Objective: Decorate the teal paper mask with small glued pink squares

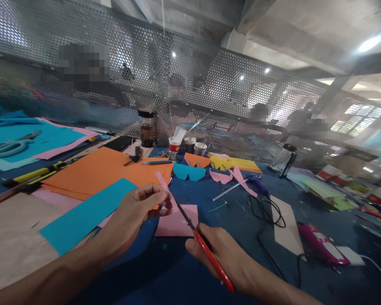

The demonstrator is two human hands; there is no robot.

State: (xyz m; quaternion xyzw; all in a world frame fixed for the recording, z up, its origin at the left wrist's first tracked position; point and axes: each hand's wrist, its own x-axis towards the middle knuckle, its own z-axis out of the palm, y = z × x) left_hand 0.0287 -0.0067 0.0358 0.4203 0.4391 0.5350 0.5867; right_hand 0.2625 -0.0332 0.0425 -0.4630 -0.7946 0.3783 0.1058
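Note:
My left hand [149,201] pinches a narrow pink paper strip [161,179] between thumb and fingers, its upper end sticking up past them. My right hand [217,245] is wrapped round the red handles of a pair of scissors [206,250]. The dark blades point up and left, and their tips reach the strip beside my left fingers. Whether the blades are parted, I cannot tell. Under the scissors lies a pink paper sheet [176,222] on the blue table. A blue paper piece [89,216] lies beneath my left wrist.
Orange sheets [98,171] lie left of centre. Cut shapes, including a blue one [189,171], stand behind the hands. A blue glue gun [258,184] with a trailing cord, a magenta device [324,243] and a jar [146,129] are around. A perforated metal screen [209,72] rises behind.

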